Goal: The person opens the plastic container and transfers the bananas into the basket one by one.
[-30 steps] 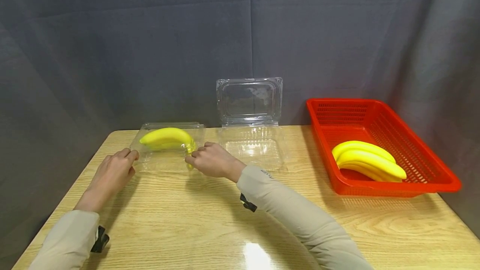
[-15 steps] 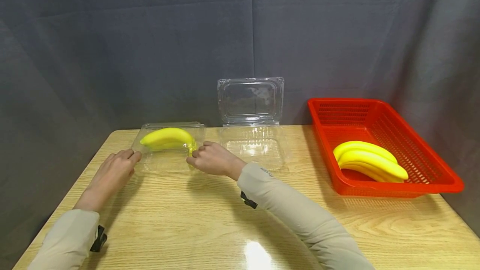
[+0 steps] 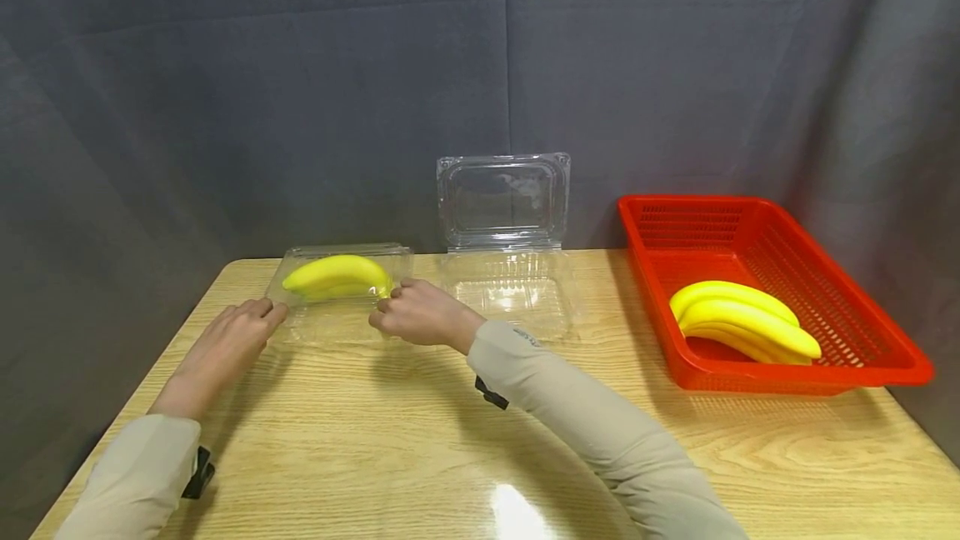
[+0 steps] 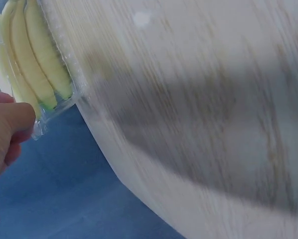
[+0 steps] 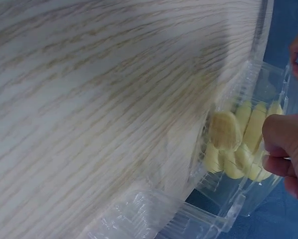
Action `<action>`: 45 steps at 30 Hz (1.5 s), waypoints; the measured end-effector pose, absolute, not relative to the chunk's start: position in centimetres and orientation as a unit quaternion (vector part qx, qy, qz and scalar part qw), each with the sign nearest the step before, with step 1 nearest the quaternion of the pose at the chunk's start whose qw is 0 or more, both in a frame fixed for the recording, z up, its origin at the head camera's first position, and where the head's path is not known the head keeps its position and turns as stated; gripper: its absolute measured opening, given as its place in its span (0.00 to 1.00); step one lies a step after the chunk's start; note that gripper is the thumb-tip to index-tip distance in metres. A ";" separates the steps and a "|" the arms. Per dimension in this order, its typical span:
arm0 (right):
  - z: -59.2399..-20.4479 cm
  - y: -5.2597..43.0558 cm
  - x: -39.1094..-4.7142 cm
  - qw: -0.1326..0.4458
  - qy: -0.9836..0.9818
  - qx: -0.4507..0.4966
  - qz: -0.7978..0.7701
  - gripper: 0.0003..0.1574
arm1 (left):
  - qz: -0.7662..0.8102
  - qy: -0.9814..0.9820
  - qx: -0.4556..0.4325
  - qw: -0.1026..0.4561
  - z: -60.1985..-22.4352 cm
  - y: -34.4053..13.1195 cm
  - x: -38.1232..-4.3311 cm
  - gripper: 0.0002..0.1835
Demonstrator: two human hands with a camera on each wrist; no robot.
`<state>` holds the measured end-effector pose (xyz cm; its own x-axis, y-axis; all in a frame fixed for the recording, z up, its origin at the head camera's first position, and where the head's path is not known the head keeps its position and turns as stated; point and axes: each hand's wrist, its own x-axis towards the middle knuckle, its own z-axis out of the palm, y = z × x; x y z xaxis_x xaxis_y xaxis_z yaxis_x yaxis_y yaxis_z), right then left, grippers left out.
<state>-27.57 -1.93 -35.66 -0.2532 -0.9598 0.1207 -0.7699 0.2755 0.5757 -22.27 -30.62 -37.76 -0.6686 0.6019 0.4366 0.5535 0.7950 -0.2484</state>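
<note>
A clear plastic clamshell container [image 3: 333, 327] with several yellow bananas [image 3: 333, 275] inside lies at the back left of the table, its lid down over them. My left hand [image 3: 228, 347] pinches its front left corner; in the left wrist view the thumb [image 4: 19, 115] presses against the plastic edge beside the bananas [image 4: 32, 59]. At the front right corner, my right hand [image 3: 427, 315] pinches the rim between thumb and curled fingers. The right wrist view shows this grip, with the right hand [image 5: 291, 149] near the bananas [image 5: 253, 124] under the plastic.
Right beside it stands a second clear clamshell [image 3: 517, 307], its lid [image 3: 502, 198] upright against the dark curtain [image 3: 360, 90]. A red perforated basket [image 3: 810, 377] holding several bananas [image 3: 738, 323] sits at the table's right side. The wooden table [image 3: 360, 457] extends in front.
Both hands stay at the container's front corners with only slight shifts. The yellow patch seen through the plastic beside my right hand has shrunk.
</note>
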 end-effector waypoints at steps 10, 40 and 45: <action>-35.8 -2.1 -27.5 0.236 -0.755 0.574 -0.211 0.09 | 0.096 -0.892 -0.354 0.265 -37.7 -30.7 -22.3 0.20; -37.1 -2.0 -27.3 0.269 -0.792 0.527 -0.153 0.10 | 0.094 -0.880 -0.350 0.306 -38.5 -30.0 -22.1 0.16; -37.1 -2.0 -27.4 0.266 -0.790 0.533 -0.145 0.10 | 0.086 -0.875 -0.357 0.315 -38.3 -29.9 -22.0 0.16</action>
<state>-27.36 -1.98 -37.11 -0.2905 -0.9193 0.2656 -0.7643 0.3900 0.5136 -22.02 -29.90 -38.32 -0.5473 0.6788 0.4896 0.5704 0.7306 -0.3754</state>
